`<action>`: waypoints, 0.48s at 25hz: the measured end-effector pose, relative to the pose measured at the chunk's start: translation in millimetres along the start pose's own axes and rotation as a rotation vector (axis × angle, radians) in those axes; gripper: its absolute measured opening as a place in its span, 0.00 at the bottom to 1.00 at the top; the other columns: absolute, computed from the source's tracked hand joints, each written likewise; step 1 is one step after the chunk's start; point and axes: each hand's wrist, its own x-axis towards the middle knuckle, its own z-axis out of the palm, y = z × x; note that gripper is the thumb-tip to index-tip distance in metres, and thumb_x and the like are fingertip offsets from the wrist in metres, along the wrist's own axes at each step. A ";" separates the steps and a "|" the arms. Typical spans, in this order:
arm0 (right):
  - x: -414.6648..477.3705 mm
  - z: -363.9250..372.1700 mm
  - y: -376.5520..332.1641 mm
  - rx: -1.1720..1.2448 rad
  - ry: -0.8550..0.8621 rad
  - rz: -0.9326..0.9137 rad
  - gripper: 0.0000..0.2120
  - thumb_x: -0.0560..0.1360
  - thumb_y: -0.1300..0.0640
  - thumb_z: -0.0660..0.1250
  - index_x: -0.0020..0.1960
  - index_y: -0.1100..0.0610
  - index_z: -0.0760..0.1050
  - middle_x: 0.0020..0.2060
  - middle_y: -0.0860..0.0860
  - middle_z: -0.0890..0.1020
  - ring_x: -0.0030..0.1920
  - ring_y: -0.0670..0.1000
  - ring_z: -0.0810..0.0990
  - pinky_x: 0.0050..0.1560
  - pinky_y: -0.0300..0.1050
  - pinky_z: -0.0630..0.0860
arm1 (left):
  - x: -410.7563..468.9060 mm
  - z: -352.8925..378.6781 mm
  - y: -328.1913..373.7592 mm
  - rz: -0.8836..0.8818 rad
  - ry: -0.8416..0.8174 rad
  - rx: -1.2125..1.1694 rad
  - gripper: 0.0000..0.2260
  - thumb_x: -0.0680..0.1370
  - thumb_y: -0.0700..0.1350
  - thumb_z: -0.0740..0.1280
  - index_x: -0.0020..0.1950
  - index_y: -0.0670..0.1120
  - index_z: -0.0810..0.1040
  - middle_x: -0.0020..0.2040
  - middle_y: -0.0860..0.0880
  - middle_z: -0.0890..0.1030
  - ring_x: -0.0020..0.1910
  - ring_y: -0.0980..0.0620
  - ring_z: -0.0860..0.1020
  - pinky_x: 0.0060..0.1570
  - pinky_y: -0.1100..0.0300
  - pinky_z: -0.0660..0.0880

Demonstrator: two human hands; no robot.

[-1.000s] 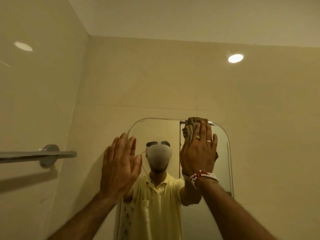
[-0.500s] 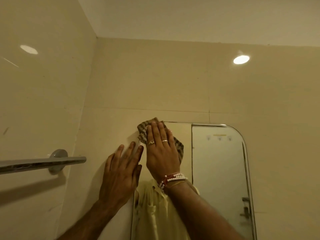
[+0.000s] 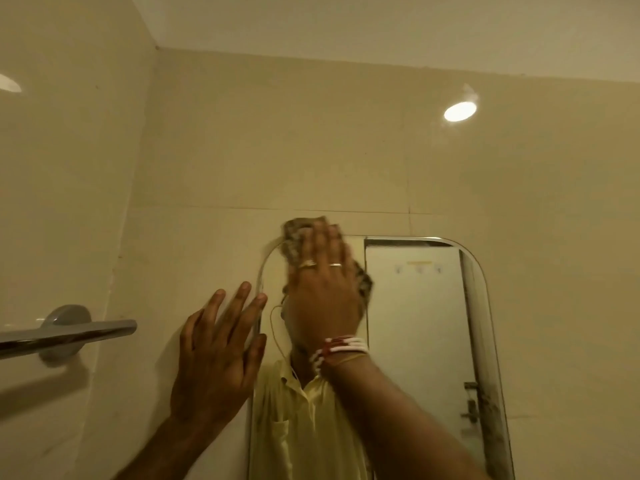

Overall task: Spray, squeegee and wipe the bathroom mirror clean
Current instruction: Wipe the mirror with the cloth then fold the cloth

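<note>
Two flat hands: the right hand (image 3: pixel 322 292) presses a cloth (image 3: pixel 294 233) onto the top left corner of the mirror (image 3: pixel 415 323), and the left hand (image 3: pixel 214 368) rests spread on the wall (image 3: pixel 311 150) beside it. Wiping seems underway; most glass below likely remains, spray and squeegee unseen.

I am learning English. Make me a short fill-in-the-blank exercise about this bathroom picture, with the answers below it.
1. The right hand presses a patterned ____ on the mirror.
2. That hand wears two ____ on its fingers.
3. The left hand lies flat by the mirror's ____ edge.
4. The reflected shirt is pale ____.
Missing words: cloth; rings; left; yellow.
</note>
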 end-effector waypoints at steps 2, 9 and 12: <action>-4.1 6.0 -27.9 0.028 -0.058 -0.140 0.28 0.83 0.48 0.49 0.80 0.59 0.56 0.81 0.58 0.59 0.82 0.58 0.52 0.80 0.60 0.54 | -1.5 3.1 -2.3 0.018 0.029 0.009 0.27 0.85 0.59 0.49 0.82 0.51 0.65 0.83 0.48 0.64 0.80 0.40 0.64 0.72 0.41 0.61; 8.7 -20.0 56.6 -0.080 -0.046 -0.087 0.33 0.75 0.58 0.56 0.80 0.59 0.58 0.80 0.57 0.61 0.81 0.58 0.55 0.79 0.60 0.57 | -0.7 6.2 -5.2 -0.001 0.055 0.039 0.28 0.83 0.60 0.51 0.82 0.54 0.64 0.83 0.50 0.63 0.80 0.41 0.64 0.72 0.41 0.60; 13.8 -46.5 131.4 -0.104 0.045 0.144 0.26 0.82 0.56 0.55 0.80 0.57 0.60 0.79 0.55 0.63 0.80 0.56 0.58 0.79 0.58 0.58 | -1.0 11.9 -10.4 0.031 0.079 0.051 0.29 0.82 0.60 0.52 0.83 0.55 0.62 0.84 0.50 0.61 0.80 0.40 0.64 0.72 0.40 0.59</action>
